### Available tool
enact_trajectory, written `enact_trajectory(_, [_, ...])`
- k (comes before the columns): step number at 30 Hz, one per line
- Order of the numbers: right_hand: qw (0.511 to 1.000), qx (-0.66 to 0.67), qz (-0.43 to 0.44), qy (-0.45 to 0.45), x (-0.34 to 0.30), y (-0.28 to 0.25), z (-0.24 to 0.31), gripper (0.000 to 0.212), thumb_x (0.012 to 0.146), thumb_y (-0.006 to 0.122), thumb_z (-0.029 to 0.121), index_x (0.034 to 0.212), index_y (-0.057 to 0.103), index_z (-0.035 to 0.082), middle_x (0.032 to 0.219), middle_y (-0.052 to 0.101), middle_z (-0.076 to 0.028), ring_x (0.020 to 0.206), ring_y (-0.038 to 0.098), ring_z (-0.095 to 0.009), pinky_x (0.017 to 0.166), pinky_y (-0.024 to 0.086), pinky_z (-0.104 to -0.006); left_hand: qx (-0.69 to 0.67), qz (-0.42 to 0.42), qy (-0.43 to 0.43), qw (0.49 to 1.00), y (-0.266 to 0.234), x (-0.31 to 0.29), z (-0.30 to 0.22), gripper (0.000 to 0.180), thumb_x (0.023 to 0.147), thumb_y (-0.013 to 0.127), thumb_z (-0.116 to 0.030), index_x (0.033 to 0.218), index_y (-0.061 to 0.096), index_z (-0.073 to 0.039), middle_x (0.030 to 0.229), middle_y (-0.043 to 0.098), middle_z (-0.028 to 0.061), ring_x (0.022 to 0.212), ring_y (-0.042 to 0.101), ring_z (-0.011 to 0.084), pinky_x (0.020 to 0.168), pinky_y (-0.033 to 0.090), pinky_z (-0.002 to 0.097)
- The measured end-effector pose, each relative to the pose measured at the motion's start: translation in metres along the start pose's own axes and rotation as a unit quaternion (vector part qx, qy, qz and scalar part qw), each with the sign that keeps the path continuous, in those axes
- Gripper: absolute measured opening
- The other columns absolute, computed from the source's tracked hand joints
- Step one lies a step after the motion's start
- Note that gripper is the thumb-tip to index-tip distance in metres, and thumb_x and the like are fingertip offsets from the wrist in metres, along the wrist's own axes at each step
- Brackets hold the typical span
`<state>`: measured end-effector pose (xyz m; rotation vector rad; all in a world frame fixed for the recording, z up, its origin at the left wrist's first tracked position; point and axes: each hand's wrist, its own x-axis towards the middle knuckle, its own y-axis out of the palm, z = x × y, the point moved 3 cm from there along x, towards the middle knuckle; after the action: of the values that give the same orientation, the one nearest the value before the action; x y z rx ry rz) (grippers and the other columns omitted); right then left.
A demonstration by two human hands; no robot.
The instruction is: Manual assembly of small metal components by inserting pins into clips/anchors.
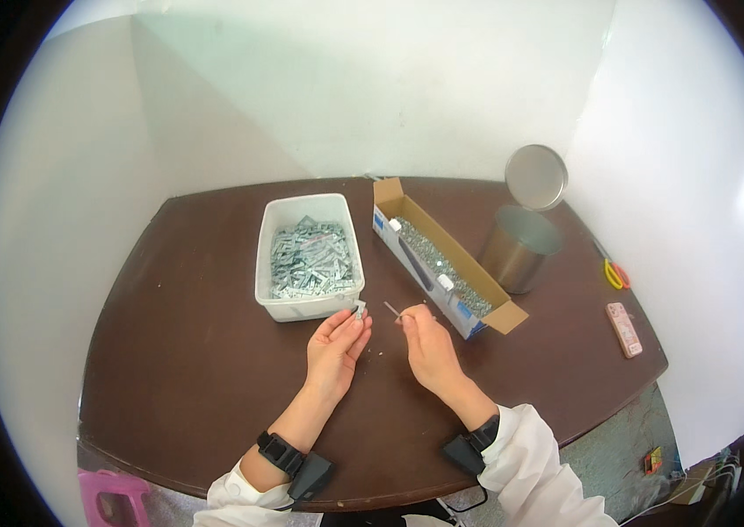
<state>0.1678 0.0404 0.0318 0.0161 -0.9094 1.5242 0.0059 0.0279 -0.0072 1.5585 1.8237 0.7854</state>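
My left hand (333,353) is closed, pinching a small grey metal piece (360,307) between thumb and fingertips, just off the near right corner of a white plastic tub (288,309). Loose flat metal strips (310,256) fill much of the tub. A short way to the right, my right hand (433,351) is closed on a thin metal strip (391,309) whose end sticks out toward the left hand. The two pieces are apart. Beside the right hand lies a long, open cardboard box (420,272) holding many tiny metal parts (442,264), too small to name.
Behind the box's right side stands a metal canister (521,250), its round lid (536,176) leaning by the wall. Scissors (615,274) with yellow and red handles and a pink phone-like object (624,329) lie at the right table edge. White panels surround the brown table (187,351).
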Motion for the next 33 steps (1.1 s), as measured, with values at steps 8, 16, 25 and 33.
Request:
enact_trajectory(8, [0.984,-0.139,-0.101,0.055,0.033,-0.077,-0.021,0.019,0.089,0.056,0.021,0.095,0.052,0.003,0.08,0.062,-0.018,0.076,0.062,-0.035,0.068,0.046,-0.0423,0.017,0.055,-0.035,0.998,-0.005,0.002,0.002,0.03,0.084,0.064,0.0,0.111,0.054,-0.005,0.107,0.065,0.0118,0.093,0.063,0.0156,0.081,0.051,0.0264])
enact_trajectory(16, [0.845,-0.479,0.187,0.15,0.065,-0.086,-0.056,0.021,0.076,0.065,0.023,0.086,0.07,0.005,0.084,0.067,-0.016,0.085,0.065,-0.032,0.074,0.05,-0.042,0.068,0.102,-0.001,0.992,0.001,0.001,-0.006,0.045,0.078,0.068,0.006,0.118,0.049,-0.001,0.098,0.068,0.0121,0.09,0.064,0.0149,0.076,0.05,0.0238])
enact_trajectory(25, [0.822,-0.518,0.174,0.16,0.074,-0.074,-0.093,0.018,0.073,0.064,0.017,0.087,0.071,0.008,0.09,0.068,-0.014,0.088,0.065,-0.031,0.075,0.051,-0.0418,0.198,0.149,0.029,0.968,0.006,0.0,-0.003,0.025,0.079,0.071,0.0,0.101,0.06,-0.004,0.086,0.066,0.0056,0.075,0.064,0.0115,0.065,0.05,0.0217])
enact_trajectory(33, [0.982,-0.174,0.013,0.073,0.055,-0.077,-0.007,0.017,0.076,0.07,0.017,0.088,0.069,0.006,0.071,0.062,-0.005,0.064,0.058,-0.018,0.061,0.046,-0.0313,0.129,0.147,-0.071,0.978,-0.007,0.009,0.014,0.016,0.089,0.062,-0.009,0.101,0.056,-0.001,0.089,0.064,0.0072,0.07,0.058,0.0094,0.061,0.047,0.0217])
